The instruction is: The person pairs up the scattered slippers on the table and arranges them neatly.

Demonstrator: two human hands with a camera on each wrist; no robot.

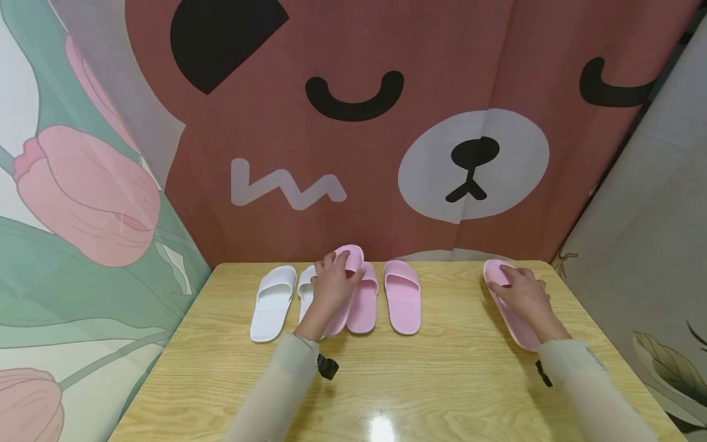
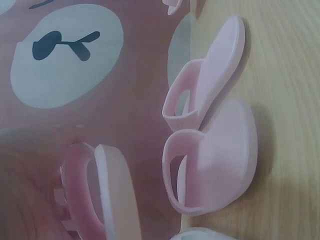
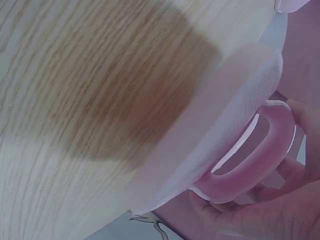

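My left hand (image 1: 331,290) grips a pink slipper (image 1: 353,256) by its strap, raised over the table between a white slipper (image 1: 305,293) and a pink slipper (image 1: 363,310). In the left wrist view, this held slipper (image 2: 120,195) is clear of the tabletop, with the fingers at its strap. Toward the table's right side, my right hand (image 1: 527,299) holds another pink slipper (image 1: 515,322) by the strap. The right wrist view shows its sole (image 3: 210,125) tilted, with thumb and fingers about the strap; whether it touches the table I cannot tell.
A further pink slipper (image 1: 404,310) lies right of the left hand's group, and a white slipper (image 1: 272,307) lies at the left. They rest on a wooden table (image 1: 431,393). Behind it hangs a bear-print curtain (image 1: 364,147), with printed cloth (image 1: 83,258) on the left.
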